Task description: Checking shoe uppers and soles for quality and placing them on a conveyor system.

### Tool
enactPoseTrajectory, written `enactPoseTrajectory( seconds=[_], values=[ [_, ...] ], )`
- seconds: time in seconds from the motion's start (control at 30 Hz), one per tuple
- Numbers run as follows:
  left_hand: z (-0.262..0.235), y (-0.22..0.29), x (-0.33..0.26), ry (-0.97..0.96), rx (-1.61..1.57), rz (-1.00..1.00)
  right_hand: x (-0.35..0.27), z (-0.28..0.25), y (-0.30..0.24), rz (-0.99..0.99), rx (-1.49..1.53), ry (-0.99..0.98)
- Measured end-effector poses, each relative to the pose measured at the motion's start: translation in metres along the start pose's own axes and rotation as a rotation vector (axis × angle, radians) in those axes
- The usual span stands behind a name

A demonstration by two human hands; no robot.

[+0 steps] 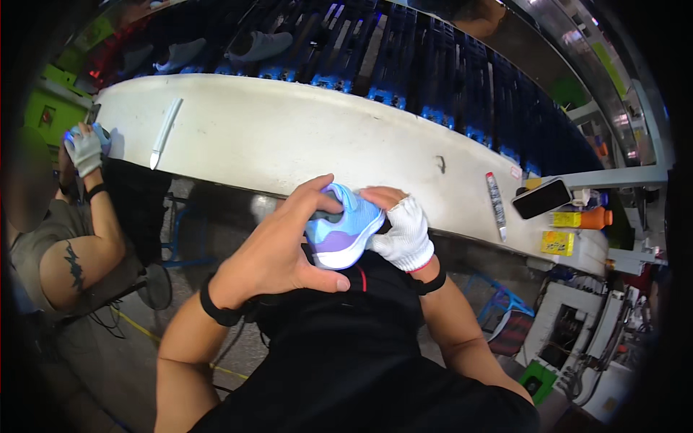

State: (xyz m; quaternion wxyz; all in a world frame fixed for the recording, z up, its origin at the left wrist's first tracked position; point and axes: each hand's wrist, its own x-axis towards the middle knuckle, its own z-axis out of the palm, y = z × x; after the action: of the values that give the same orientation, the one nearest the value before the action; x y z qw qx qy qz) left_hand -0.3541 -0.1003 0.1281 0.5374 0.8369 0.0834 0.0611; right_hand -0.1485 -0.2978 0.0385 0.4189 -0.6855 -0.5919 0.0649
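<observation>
A light blue and lilac sneaker (343,234) with a white sole is between my two hands, above my lap and just off the table's front edge. My bare left hand (285,238) spans its left side, fingers over the top near the collar and thumb along the white sole. On the other side my right hand (406,232), in a white glove with bare fingertips, grips the shoe. The right thumb and part of the fingers are hidden behind it.
A white curved table (289,123) runs ahead, with a rack of dark blue slats (404,65) behind. On it lie a white knife-like tool (167,133), a red-capped marker (496,206), a phone (541,199), an orange bottle (593,219) and a yellow box (557,243). A co-worker's gloved hand (85,151) holds a blue shoe at left.
</observation>
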Motion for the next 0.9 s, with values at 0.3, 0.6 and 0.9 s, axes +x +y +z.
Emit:
enactPoseTrajectory(
  seconds=[0.3, 0.6, 0.9],
  values=[
    [0.025, -0.063, -0.017, 0.353, -0.09, -0.199, 0.025, 0.011, 0.001, -0.046, -0.039, -0.007],
    [0.019, -0.056, -0.014, 0.342, 0.122, -0.084, 0.035, 0.004, 0.017, -0.203, -0.045, 0.011],
    [0.007, -0.025, 0.055, 0.227, -0.471, -0.01, -0.01, -0.036, -0.031, -0.031, -0.108, 0.255]
  ],
)
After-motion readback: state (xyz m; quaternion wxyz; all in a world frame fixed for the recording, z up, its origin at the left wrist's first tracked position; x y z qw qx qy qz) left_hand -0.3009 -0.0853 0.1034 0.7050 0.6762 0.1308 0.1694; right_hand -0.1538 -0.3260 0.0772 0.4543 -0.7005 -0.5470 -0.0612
